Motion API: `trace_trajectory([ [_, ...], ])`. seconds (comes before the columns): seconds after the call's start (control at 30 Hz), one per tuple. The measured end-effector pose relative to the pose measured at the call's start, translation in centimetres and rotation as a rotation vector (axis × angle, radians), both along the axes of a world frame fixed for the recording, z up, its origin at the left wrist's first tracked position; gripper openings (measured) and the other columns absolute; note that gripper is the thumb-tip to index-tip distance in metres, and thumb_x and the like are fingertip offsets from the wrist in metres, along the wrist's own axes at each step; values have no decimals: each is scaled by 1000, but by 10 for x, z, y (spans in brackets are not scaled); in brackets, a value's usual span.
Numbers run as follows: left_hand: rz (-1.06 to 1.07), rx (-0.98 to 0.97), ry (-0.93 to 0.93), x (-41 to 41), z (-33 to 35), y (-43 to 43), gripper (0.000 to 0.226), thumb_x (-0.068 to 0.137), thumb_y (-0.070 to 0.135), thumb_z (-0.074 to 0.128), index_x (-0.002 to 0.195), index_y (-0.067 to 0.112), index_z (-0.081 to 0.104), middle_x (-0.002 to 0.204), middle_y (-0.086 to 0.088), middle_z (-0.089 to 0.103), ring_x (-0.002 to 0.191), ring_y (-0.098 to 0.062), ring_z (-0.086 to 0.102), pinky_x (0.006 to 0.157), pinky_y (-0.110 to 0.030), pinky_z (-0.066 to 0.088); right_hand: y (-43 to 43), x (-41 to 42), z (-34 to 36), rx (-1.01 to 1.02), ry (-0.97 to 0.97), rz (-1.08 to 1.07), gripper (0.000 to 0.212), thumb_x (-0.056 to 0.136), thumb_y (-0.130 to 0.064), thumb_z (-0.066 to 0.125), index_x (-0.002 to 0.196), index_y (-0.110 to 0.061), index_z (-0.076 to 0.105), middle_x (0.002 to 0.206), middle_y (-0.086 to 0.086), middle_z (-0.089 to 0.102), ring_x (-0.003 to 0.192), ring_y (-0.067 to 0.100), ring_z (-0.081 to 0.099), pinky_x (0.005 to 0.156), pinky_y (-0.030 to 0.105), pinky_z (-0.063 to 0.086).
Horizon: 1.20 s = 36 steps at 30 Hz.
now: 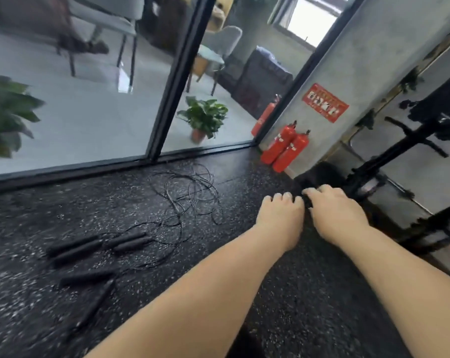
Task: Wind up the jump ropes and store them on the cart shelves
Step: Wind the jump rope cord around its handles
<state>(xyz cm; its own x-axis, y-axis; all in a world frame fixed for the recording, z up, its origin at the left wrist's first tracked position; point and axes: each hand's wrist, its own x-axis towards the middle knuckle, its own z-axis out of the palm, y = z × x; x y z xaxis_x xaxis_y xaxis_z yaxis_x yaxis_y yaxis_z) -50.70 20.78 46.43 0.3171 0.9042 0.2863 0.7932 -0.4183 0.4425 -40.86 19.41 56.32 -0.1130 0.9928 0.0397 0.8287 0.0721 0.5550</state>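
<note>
Left hand (280, 215) and right hand (335, 210) outstretched together, fingers curled.

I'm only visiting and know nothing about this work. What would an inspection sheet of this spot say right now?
Surface: black speckled rubber floor, with ropes lying on it.
Job's things: black cylindrical jump-rope handles, six seen, lying loose; thin black rope cords, tangled, not wound.
Clutter: two red fire extinguishers by the grey wall.
Grips: left hand and right hand close together, fingers curled downward; unclear whether they hold anything.
Cables: nothing seen apart from the rope cords.
Surroundings: black-framed glass partition, potted green plant behind it, black metal rack at right.
</note>
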Motion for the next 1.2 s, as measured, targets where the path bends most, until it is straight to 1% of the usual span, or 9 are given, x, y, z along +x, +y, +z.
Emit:
trace_trajectory([
  [0.17, 111, -109, 44, -40, -84, 31, 55, 96, 24, 64, 147, 10, 46, 140, -13, 56, 131, -34, 53, 110, -50, 42, 41, -41, -92, -172, 3, 45, 59, 100, -18, 58, 153, -32, 36, 147, 2, 48, 135, 27, 49, 100, 44, 53],
  [0.33, 205, -231, 109, -82, -161, 51, 50, 98, 23, 61, 144, 10, 47, 143, -14, 55, 134, -35, 51, 111, -50, 40, 73, -73, -177, -292, 26, 77, 59, 102, -18, 56, 155, -30, 34, 147, 4, 47, 135, 29, 48, 101, 44, 51],
  [0.43, 249, -326, 163, -107, -206, 54, 56, 96, 19, 64, 148, 8, 44, 146, -16, 52, 136, -36, 49, 115, -51, 38, 85, -92, -226, -368, 43, 100, 63, 102, -19, 59, 158, -29, 32, 148, 5, 47, 136, 30, 47, 101, 45, 49],
  [0.57, 308, -405, 227, -138, -258, 54, 59, 95, 17, 67, 148, 8, 44, 146, -16, 52, 136, -36, 49, 115, -50, 38, 95, -122, -284, -460, 87, 140, 62, 101, -21, 63, 156, -28, 35, 147, 6, 47, 135, 30, 47, 100, 46, 50],
  [0.7, 365, -444, 279, -163, -301, 58, 56, 94, 17, 67, 145, 9, 45, 143, -14, 54, 133, -35, 51, 113, -48, 39, 103, -151, -330, -523, 110, 198, 61, 97, -17, 65, 151, -25, 39, 142, 7, 48, 132, 31, 49, 99, 47, 52],
  [0.9, 415, -509, 355, -199, -369, 76, 57, 96, 18, 65, 147, 9, 42, 145, -15, 50, 133, -35, 48, 113, -48, 39, 120, -181, -399, -624, 97, 248, 71, 90, -10, 71, 151, -22, 37, 144, 8, 45, 131, 31, 48, 99, 46, 51],
  [1.0, 454, -550, 388, -217, -401, 84, 58, 97, 19, 63, 149, 9, 39, 146, -15, 48, 135, -35, 47, 113, -49, 39, 129, -189, -432, -653, 105, 273, 72, 91, -13, 72, 153, -23, 36, 143, 7, 44, 132, 31, 47, 99, 46, 51],
  [1.1, 469, -591, 433, -232, -426, 92, 66, 96, 19, 64, 154, 8, 34, 152, -15, 43, 138, -36, 44, 113, -49, 39, 137, -197, -461, -656, 148, 307, 70, 95, -20, 71, 155, -25, 34, 146, 6, 42, 133, 30, 46, 98, 45, 51],
  [1.2, 488, -598, 503, -243, -443, 102, 80, 95, 20, 67, 161, 7, 25, 158, -18, 36, 140, -38, 42, 116, -51, 38, 142, -201, -485, -687, 187, 321, 75, 95, -22, 72, 156, -27, 30, 150, 6, 38, 135, 31, 44, 99, 45, 50],
])
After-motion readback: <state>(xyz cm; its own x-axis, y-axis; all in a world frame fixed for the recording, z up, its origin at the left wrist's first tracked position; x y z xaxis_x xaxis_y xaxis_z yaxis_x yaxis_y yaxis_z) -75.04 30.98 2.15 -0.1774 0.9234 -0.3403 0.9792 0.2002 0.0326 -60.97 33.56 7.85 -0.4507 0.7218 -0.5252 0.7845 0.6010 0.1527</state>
